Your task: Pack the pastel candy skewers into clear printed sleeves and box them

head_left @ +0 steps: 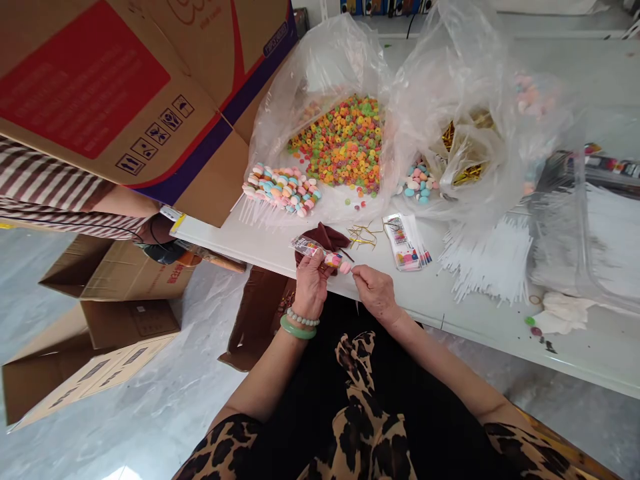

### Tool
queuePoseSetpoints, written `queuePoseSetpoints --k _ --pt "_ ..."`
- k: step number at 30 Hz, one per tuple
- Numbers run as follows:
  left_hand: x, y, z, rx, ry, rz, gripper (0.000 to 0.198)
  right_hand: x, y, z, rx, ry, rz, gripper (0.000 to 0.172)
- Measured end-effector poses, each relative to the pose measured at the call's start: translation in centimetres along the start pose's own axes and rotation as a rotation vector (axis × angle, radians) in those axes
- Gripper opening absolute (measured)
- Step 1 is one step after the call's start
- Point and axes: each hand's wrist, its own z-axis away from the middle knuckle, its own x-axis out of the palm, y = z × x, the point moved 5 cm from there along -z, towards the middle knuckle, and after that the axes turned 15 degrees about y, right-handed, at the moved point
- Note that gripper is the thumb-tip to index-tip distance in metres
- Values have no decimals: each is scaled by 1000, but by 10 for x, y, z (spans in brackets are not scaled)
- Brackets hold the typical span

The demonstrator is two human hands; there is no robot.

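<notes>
Near the table's front edge, my left hand (311,283) is closed on a small clear printed candy bag (307,247). Colourful candies sit inside it, and a pink candy (345,267) sticks out at the end toward my right hand. My right hand (375,290) pinches just beside that pink candy, apparently on a thin stick that its fingers mostly hide. Behind my left hand lies a crumpled dark maroon cloth (325,235). Gold twist ties (364,236) lie to the right of the cloth, next to a stack of printed bags (404,243).
Candy skewers (283,188) and ring candies (345,140) rest on clear plastic at the back. White sticks (493,257) spread out at right beside a clear plastic tub (583,220). A large carton (200,140) stands at left, with a person's striped sleeve (50,177) behind it.
</notes>
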Motion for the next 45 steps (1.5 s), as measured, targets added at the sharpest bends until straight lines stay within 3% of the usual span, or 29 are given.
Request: queuePoseSetpoints --k 4,8,10,13,16,18,20,23,25,28,31,36,40,45 --pt "4 -1 5 30 -93 -28 25 6 12 -4 363 -81 -226 16" --pt "9 -7 14 15 -123 -21 25 14 18 -3 687 -78 -544 8" --pt "10 -10 16 -1 -113 -18 26 20 21 0 863 -114 -684 11" --pt "9 -14 16 -22 -109 -23 29 30 24 9 1129 -270 -841 21" --pt "8 -18 17 -40 -127 -40 30 35 26 16 1278 -370 -952 25" --pt "8 -20 19 -37 -128 -60 30 36 27 18 1260 -352 -930 23" --pt "7 -20 21 -22 -119 -85 30 29 28 15 1105 -226 -790 17" --pt "7 -18 22 -27 -115 -125 31 7 20 3 640 -27 -423 12" --pt "7 -16 21 -39 -110 -134 33 -4 8 -3 322 11 -201 17" --pt "9 -12 22 -54 -115 -128 35 -9 -3 -6 73 19 -31 23" --pt "15 -15 30 -71 -157 -125 32 -5 -5 -7 55 23 -22 24" --pt "18 -21 38 -104 -174 -118 29 4 2 -5 224 29 -138 18" --pt "16 -18 27 -174 -174 -130 35 4 9 -4 365 0 -225 16" --pt "15 -4 9 -129 -138 -30 30 2 8 -5 357 -41 -97 20"
